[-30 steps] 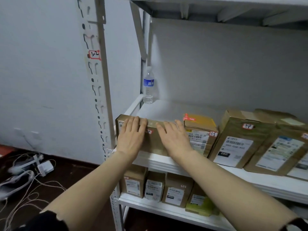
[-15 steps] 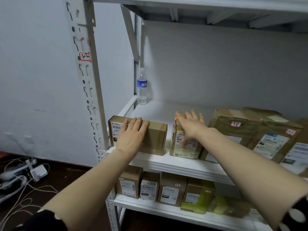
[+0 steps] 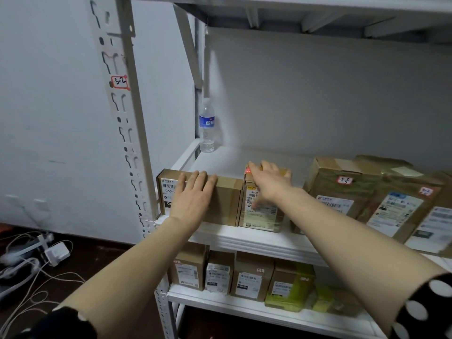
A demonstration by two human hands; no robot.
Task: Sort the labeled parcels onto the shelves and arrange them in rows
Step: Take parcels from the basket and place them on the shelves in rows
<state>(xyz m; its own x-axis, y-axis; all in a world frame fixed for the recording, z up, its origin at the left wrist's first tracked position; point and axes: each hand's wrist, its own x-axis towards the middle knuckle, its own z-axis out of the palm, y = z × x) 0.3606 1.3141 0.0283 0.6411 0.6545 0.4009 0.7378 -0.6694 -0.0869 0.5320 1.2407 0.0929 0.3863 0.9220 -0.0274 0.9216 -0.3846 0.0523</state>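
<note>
A wide brown parcel (image 3: 227, 201) stands at the left front of the white middle shelf (image 3: 256, 243), its label facing me. My left hand (image 3: 193, 196) lies flat against its front and top edge, fingers straight. Right beside it, touching, stands a narrower labeled parcel (image 3: 263, 216) with a red sticker on top. My right hand (image 3: 270, 182) grips that parcel over its top, fingers curled behind it. Further right lean larger brown parcels (image 3: 342, 189), one marked 3-2.
A water bottle (image 3: 207, 126) stands at the shelf's back left corner, with bare shelf behind the front row. The upright post (image 3: 127, 118) carries a 3-2 tag. Several small parcels (image 3: 252, 277) line the lower shelf. Cables and chargers (image 3: 36, 255) lie on the floor at left.
My right hand left the wide parcel, took the narrower one and slid it left until it touched the wide parcel. My left hand stayed flat on the wide parcel.
</note>
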